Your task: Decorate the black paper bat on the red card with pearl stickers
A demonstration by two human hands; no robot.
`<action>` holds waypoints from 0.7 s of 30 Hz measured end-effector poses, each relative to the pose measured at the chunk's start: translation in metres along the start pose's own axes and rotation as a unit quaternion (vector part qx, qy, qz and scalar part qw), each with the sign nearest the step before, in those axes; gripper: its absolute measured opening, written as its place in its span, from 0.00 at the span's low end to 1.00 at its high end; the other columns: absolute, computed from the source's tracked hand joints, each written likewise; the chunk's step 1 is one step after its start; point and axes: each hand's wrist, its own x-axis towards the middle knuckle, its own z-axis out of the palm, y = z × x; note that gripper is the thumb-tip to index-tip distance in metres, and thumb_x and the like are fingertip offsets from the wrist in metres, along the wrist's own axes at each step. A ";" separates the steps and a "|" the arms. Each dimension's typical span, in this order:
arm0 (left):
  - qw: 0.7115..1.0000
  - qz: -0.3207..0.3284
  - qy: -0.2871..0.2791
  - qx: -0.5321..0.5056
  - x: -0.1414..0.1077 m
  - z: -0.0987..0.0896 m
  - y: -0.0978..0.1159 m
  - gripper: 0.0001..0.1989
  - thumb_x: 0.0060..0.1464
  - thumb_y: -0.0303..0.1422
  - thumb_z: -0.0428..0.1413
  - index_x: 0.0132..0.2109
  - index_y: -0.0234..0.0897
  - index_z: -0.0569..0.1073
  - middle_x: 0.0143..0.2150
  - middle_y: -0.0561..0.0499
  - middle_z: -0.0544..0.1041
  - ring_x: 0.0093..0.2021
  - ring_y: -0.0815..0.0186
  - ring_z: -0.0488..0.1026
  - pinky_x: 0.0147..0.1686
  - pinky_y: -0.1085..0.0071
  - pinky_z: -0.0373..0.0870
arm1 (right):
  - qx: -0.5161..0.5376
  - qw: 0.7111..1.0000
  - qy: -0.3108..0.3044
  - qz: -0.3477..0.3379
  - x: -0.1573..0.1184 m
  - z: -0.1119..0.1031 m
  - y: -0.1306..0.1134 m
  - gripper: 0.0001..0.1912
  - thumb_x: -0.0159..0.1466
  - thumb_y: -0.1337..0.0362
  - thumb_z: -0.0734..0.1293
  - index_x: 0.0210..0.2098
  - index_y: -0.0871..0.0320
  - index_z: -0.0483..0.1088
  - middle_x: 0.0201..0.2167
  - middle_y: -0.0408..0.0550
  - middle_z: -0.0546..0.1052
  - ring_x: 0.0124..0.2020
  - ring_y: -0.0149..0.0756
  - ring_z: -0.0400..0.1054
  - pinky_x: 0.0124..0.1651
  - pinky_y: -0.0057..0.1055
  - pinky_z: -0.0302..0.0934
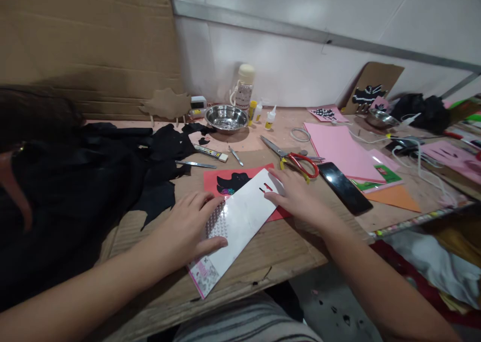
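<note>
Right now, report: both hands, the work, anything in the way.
Left hand on white card, by its rows of beads. Right hand at its slotted end. Card overlaps red sheet bearing black cutout. Red-handled scissors beyond right hand, off card.
</note>
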 end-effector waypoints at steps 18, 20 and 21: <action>0.999 0.021 0.021 -0.020 -0.004 0.008 -0.002 0.41 0.56 0.56 0.62 0.71 0.48 0.65 0.71 0.37 0.69 0.71 0.41 0.65 0.69 0.41 0.64 | 0.363 0.908 0.133 0.162 -0.062 0.006 -0.016 0.15 0.73 0.48 0.62 0.42 0.53 0.68 0.20 0.38 0.68 0.18 0.34 0.64 0.21 0.30 0.60; 0.999 0.027 0.039 -0.015 -0.005 0.006 0.000 0.38 0.58 0.55 0.61 0.71 0.47 0.65 0.69 0.38 0.71 0.69 0.41 0.67 0.68 0.41 0.64 | 0.493 0.838 0.127 0.196 -0.068 0.013 -0.023 0.17 0.71 0.46 0.65 0.48 0.53 0.65 0.18 0.34 0.70 0.13 0.31 0.62 0.16 0.26 0.57; 0.998 0.030 0.052 -0.010 -0.006 0.004 0.001 0.36 0.60 0.53 0.60 0.70 0.47 0.66 0.68 0.38 0.72 0.68 0.41 0.68 0.69 0.41 0.64 | 0.534 0.808 0.137 0.208 -0.070 0.017 -0.026 0.19 0.70 0.46 0.67 0.49 0.53 0.64 0.20 0.35 0.73 0.14 0.31 0.65 0.16 0.26 0.60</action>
